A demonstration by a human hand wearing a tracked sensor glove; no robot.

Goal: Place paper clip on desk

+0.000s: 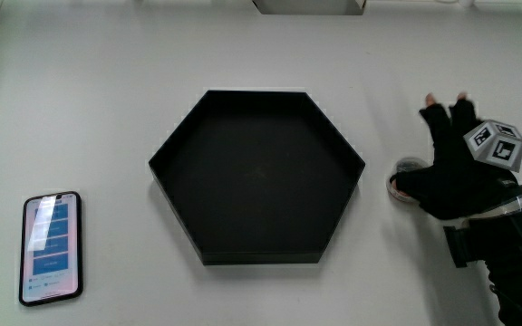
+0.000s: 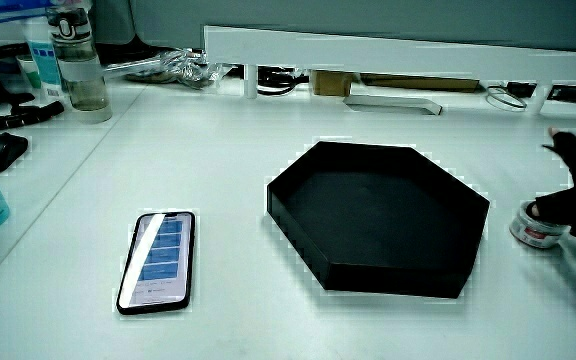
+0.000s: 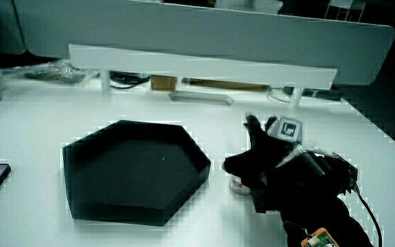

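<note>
Hands (image 1: 460, 172) low on the table (image 1: 107, 109), fingers spread, thumb touching a small round thing (image 1: 404, 177) beside the black tray (image 1: 257, 177). Probably reaching in for one. No paper clip in sight; maybe inside.

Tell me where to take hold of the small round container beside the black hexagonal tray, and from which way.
Take the small round container by its circular side wall, coming straight down from above. It sits flat and low on the desk, apart from the black hexagonal tray, so a grip across opposite sides of the rim suits it. The hand is already over it, partly hiding it.
</note>
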